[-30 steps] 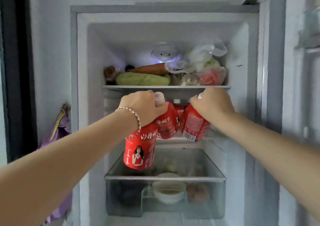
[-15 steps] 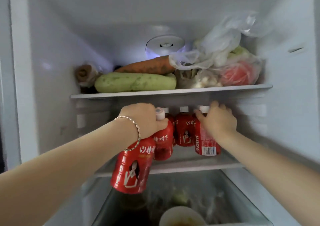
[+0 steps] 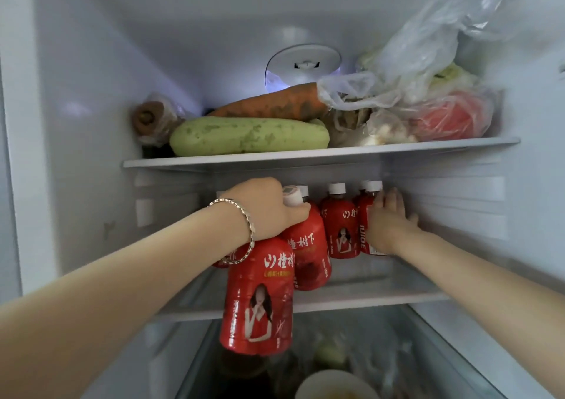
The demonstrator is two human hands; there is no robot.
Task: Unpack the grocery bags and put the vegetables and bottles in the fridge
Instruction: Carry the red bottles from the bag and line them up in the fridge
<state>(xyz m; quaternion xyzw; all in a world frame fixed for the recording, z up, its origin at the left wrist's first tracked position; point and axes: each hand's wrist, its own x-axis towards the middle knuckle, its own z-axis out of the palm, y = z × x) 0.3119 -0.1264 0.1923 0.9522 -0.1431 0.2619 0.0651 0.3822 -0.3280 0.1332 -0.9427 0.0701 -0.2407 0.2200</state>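
My left hand (image 3: 263,209) grips the necks of two red juice bottles with white caps. The front bottle (image 3: 256,301) hangs before the middle shelf (image 3: 382,299), and the second bottle (image 3: 305,246) is just behind it. A sliver of another red bottle (image 3: 221,259) shows behind my wrist. At the back of that shelf stand two more red bottles (image 3: 339,227). My right hand (image 3: 389,218) lies with straight fingers against the right side of the rightmost bottle (image 3: 363,215). A pale green zucchini (image 3: 250,136) and a carrot (image 3: 275,105) lie on the upper shelf (image 3: 305,155).
Thin plastic bags of vegetables (image 3: 428,62), one with something red (image 3: 449,117), fill the upper shelf's right half. A wrapped brown item (image 3: 149,117) sits at its left. Below the middle shelf is a clear drawer with a white bowl (image 3: 336,386). Fridge walls close in on both sides.
The view has moved closer into the fridge. My right hand has slid from the bottle's cap down to its right side. My left hand with its bottles has moved slightly inward.
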